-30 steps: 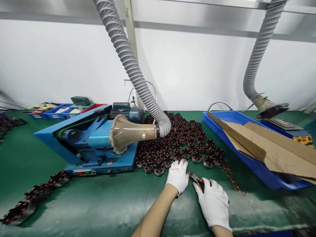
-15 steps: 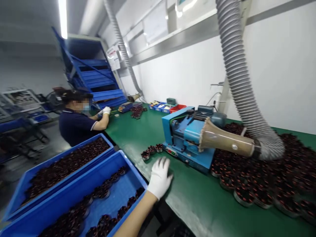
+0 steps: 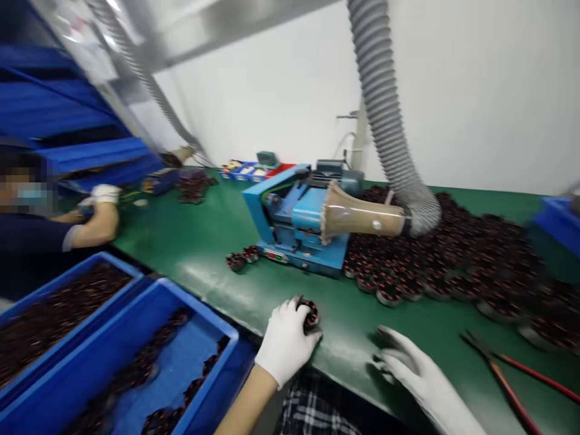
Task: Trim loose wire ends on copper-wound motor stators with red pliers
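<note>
My left hand (image 3: 287, 338), in a white glove, is closed around a round motor stator (image 3: 311, 315) with dark windings and copper-coloured spots. It holds the stator at the front edge of the green bench. To the right, my right hand (image 3: 410, 368), also gloved, is over the bench with its fingers apart and nothing visible in them. Beyond my left hand, two more stators (image 3: 242, 258) sit beside a blue motor-driven machine (image 3: 301, 220). Red-handled pliers (image 3: 498, 368) lie to the right of my right hand.
A large cluster of stators (image 3: 435, 254) covers the bench's right side. A ribbed hose (image 3: 385, 103) comes down to the machine's brown funnel (image 3: 362, 211). Blue crates (image 3: 199, 302) of stators stand at left, near a co-worker (image 3: 36, 241). A blue bin (image 3: 559, 220) is at far right.
The view has swung right and down. My left hand has taken one stator from the small row by the machine and brought it nearer. My right hand and the pliers have come into view.
</note>
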`<state>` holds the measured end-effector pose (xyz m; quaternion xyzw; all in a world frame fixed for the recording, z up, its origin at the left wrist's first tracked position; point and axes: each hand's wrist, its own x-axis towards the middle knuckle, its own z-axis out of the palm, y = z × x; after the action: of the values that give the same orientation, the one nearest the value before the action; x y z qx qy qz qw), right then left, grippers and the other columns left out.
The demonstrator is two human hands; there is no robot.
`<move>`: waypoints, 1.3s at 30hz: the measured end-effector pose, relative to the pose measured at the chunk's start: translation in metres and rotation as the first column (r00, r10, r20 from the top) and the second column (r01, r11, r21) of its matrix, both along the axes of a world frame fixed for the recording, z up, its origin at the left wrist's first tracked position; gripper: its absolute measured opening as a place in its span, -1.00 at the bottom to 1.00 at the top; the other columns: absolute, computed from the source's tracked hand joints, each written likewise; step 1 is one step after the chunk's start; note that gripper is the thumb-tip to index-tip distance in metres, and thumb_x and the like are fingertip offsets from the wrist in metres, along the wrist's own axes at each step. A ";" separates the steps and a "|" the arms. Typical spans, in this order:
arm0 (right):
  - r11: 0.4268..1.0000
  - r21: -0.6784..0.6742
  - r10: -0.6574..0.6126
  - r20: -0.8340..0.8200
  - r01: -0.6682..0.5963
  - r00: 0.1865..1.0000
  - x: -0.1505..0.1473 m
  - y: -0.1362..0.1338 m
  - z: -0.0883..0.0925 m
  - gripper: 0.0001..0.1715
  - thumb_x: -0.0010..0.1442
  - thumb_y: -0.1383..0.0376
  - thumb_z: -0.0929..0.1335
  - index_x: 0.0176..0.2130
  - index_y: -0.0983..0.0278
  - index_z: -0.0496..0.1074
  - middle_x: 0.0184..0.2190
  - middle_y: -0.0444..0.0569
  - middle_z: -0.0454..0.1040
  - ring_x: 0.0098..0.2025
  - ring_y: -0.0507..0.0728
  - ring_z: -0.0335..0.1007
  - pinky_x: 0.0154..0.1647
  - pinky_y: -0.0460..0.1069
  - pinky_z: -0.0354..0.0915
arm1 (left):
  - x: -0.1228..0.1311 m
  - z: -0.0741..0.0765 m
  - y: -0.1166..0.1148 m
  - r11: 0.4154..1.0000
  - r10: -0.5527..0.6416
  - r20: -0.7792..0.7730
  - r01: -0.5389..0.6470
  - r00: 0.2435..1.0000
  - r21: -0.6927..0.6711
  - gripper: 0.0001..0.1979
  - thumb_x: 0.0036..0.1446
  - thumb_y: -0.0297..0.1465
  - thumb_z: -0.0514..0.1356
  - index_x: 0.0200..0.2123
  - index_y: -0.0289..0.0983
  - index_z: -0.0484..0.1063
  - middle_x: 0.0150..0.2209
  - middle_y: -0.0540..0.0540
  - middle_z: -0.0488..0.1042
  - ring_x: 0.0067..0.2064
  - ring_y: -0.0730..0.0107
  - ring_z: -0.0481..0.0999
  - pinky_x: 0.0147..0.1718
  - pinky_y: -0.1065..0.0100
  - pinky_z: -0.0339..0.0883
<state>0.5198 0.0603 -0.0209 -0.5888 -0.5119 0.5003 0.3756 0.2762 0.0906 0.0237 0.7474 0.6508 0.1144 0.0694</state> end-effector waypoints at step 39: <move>0.901 -0.206 0.434 0.371 -0.383 0.821 0.019 0.020 0.052 -0.11 0.04 0.39 0.26 0.26 0.28 -0.21 -0.59 -0.20 0.45 -0.59 0.04 0.33 -0.48 -0.12 0.20 | 0.087 -0.005 0.021 0.809 -0.529 0.386 0.587 0.755 -0.040 0.16 -0.39 -0.19 0.37 0.21 -0.34 -0.25 0.21 -0.33 -0.11 0.22 0.00 -0.07 0.14 0.09 0.00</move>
<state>0.5388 0.0803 0.0311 -0.5783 -0.6612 0.4656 0.1076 0.3629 0.1116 0.0188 0.8659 0.3805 0.1701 0.2764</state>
